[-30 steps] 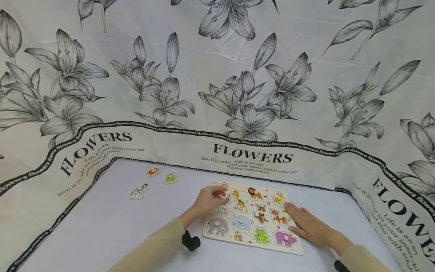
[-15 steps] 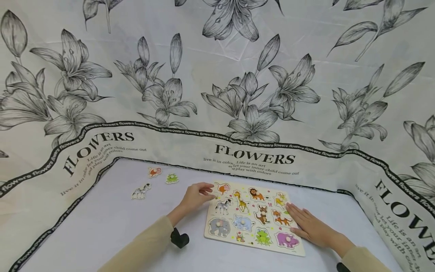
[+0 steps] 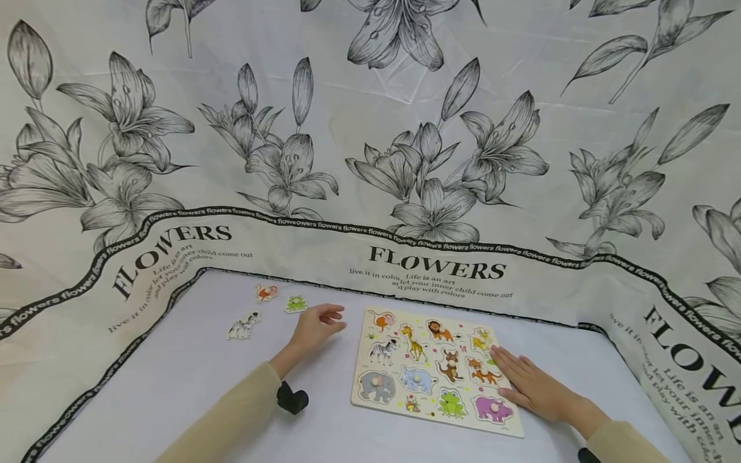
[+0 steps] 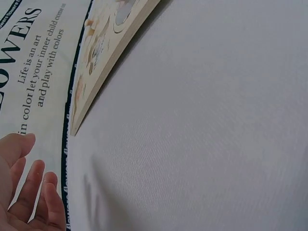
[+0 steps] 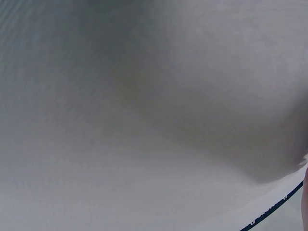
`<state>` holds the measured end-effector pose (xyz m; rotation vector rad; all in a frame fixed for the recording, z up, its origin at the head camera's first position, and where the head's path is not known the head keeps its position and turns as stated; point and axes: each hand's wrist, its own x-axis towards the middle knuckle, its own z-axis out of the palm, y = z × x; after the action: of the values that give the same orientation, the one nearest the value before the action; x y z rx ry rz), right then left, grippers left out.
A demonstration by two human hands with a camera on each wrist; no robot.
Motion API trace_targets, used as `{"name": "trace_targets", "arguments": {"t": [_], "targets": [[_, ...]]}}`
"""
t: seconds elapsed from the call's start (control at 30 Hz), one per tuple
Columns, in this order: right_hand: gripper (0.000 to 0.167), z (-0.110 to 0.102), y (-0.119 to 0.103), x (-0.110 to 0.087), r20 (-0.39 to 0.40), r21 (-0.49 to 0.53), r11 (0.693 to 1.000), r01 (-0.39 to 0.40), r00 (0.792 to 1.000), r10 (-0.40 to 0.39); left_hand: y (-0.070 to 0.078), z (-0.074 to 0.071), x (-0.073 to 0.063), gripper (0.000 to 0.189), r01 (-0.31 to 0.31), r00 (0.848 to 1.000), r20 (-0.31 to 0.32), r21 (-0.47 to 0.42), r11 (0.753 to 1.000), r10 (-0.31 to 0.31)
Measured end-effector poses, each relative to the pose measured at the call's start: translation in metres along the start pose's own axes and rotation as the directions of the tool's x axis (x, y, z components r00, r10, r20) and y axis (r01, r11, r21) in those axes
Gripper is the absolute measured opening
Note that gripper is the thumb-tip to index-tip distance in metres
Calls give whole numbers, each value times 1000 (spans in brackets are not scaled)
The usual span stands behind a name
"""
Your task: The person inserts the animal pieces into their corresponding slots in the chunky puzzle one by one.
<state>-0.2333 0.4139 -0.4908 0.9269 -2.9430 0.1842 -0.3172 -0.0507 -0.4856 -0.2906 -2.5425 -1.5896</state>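
In the head view my left hand (image 3: 314,329) hovers over the white cloth between the board and the loose pieces, its fingers relaxed and holding nothing. The green frog piece (image 3: 296,304) lies nearest to it, just past the wrist side. Further left are a monkey piece (image 3: 267,293) and a zebra piece (image 3: 244,326). My right hand (image 3: 535,387) rests flat with straight fingers against the right edge of the wooden animal puzzle board (image 3: 396,412). An elephant piece (image 3: 377,386) and a purple hippo piece (image 3: 493,409) with knobs sit in the board. The left wrist view shows loosely bent fingers (image 4: 31,190).
White cloth (image 3: 191,386) covers the table. Behind it rises a flower-printed curtain (image 3: 428,193) with a black lettered border. A black wrist strap piece (image 3: 292,399) hangs beneath the left sleeve (image 3: 226,418).
My left hand has moved left, off the board's monkey and zebra pictures, towards the loose pieces. The right hand stays at the board's edge. The head view has shifted slightly.
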Motion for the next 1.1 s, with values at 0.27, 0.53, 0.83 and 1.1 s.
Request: {"name": "trace_targets", "arguments": {"t": [0.27, 0.53, 0.83, 1.1], "targets": [[66, 1, 4, 0, -15, -24, 1000, 13, 1000, -13, -8, -13, 3, 32, 57, 996, -71, 25, 998, -55], [66, 1, 3, -1, -11, -14, 1000, 12, 1000, -13, -17, -27, 10, 32, 103, 988, -120, 25, 994, -99], [66, 3, 3, -1, -26, -24, 999, 29, 999, -29, -30, -42, 20, 33, 136, 977, -164, -7, 991, -136], [67, 4, 3, 1, -15, -26, 999, 24, 1000, -24, -38, -52, 20, 31, 131, 969, -211, 1, 991, -128]]}}
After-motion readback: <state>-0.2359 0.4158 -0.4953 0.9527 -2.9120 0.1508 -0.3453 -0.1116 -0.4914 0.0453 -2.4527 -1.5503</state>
